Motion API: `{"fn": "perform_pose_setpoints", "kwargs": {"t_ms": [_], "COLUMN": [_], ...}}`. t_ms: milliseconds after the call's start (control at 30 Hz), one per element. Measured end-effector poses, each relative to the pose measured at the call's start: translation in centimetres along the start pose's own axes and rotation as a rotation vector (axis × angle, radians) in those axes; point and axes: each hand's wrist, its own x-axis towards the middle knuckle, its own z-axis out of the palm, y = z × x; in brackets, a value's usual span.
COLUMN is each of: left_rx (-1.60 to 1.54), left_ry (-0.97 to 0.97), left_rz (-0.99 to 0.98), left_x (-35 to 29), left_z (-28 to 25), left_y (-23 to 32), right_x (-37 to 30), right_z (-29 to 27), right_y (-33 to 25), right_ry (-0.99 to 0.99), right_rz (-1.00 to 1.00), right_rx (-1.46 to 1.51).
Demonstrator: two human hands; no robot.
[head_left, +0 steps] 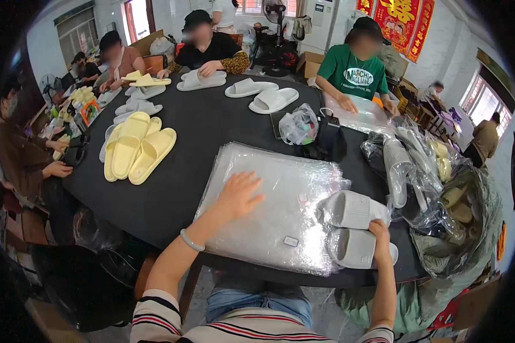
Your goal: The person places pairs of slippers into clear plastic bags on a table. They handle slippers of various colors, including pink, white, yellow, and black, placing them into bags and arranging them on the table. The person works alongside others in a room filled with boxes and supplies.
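Note:
My left hand [240, 195] rests with its fingers spread on a stack of clear plastic bags [257, 220] in front of me. At the stack's right edge, my right hand [380, 235] is closed around the sides of a pair of light grey slippers [349, 209], which lie one beyond the other with their straps up. Part of each sole is hidden by my fingers. A small label [290, 241] shows on the bags near their front edge. Beyond my right hand, bagged grey slippers [396, 171] lie in a loose pile.
Yellow slippers [151, 155] sit on the black table [149, 208] at the left, with grey slippers [273, 100] farther back. A bag of small items [298, 126] stands mid-table. An open sack [475, 228] with slippers is at the right edge. Several people work around the table.

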Motion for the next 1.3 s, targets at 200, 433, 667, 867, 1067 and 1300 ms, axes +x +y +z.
{"fn": "perform_pose_setpoints", "kwargs": {"t_ms": [200,433,667,867,1067,1300], "left_rx": [0.146,0.13,-0.294,-0.995,-1.01,-0.213], "left_ry": [-0.102,-0.058,0.008,0.344,0.59,0.415], "left_rz": [-0.065,-0.063,-0.096,-0.462,-0.502,0.084], "left_x": [-2.1,-2.2,-2.0,-1.8,-1.2,1.4], "left_z": [1.4,1.7,3.4,2.7,1.9,-4.3], "left_y": [0.3,0.3,-3.3,-4.5,-3.7,2.0], "right_x": [-0.5,-1.2,2.0,5.2,6.5,7.6], "right_z": [-7.4,-2.5,11.7,16.7,17.0,20.2], "right_y": [-3.5,-14.8,-19.9,-17.6,-13.2,-8.5], "right_ry": [0.278,0.063,-0.249,-0.496,-0.464,-0.407], "right_rz": [-0.028,-0.394,-0.586,-0.666,-0.777,-0.541], "right_rx": [0.447,0.15,-0.698,-0.402,0.075,0.513]}}
